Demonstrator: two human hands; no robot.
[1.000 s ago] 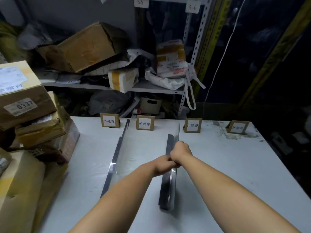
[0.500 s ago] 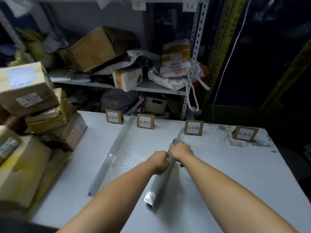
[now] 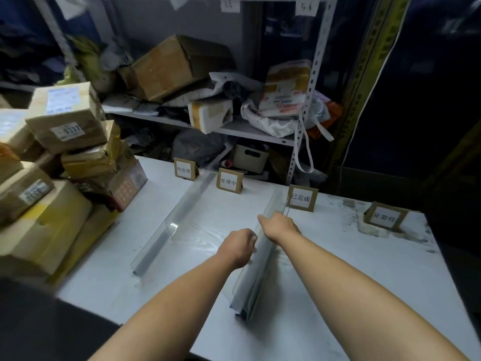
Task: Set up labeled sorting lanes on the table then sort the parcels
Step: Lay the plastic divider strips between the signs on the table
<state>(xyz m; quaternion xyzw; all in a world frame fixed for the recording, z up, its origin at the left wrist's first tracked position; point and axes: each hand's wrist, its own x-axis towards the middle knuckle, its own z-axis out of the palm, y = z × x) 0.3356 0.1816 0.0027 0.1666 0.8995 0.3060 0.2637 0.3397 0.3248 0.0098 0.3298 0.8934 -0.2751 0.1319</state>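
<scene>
Left hand and right hand have slid apart, fingers curled on the clear divider just short of the 已完成 card, so the second lane wall looks nearly set.

Parcels block the table's left; free room right of the divider.

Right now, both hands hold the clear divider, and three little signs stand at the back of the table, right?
Almost. The head view shows four signs, not three, at the back of the table: first sign, second sign, third sign, fourth sign. The left hand and right hand do hold the clear divider.
</scene>
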